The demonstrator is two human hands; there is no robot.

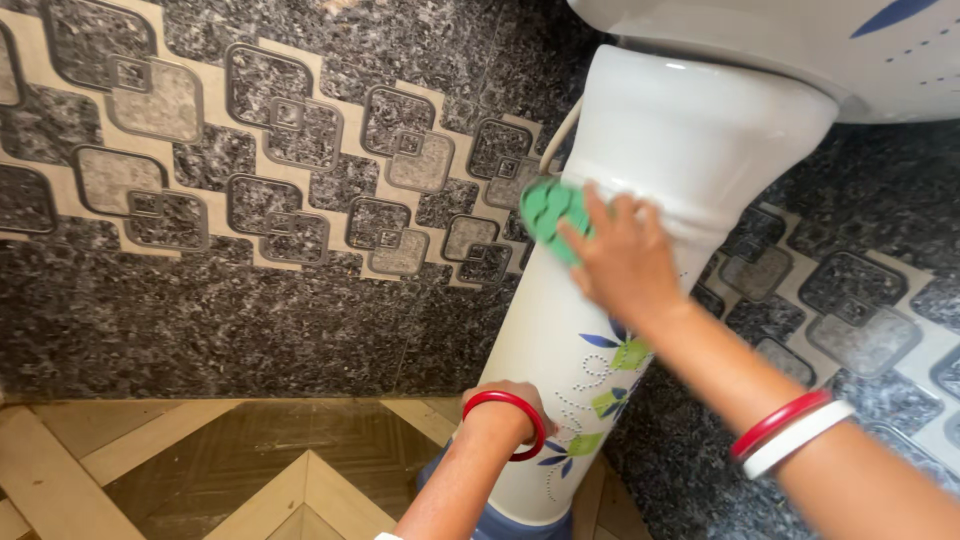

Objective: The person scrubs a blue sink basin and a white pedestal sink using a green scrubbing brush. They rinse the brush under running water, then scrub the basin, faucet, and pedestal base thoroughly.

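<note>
nearest the head camera, the right forearm crosses the lower right corner wearing a red bangle and a white bangle [790, 433]. further up, the right hand [625, 262] presses a green scrub pad [548, 210] flat against the upper part of the white basin pedestal [680, 140], fingers curled over the pad and holding it. lower down, the left hand [505, 400], with a red bangle [510, 420] at the wrist, rests against the pedestal's lower left side beside its blue and green flower print [610, 360]; i cannot tell how its fingers are set. dark speckled wall tiles [250, 300] stand behind, brown patterned floor tiles [200, 460] below.
</note>
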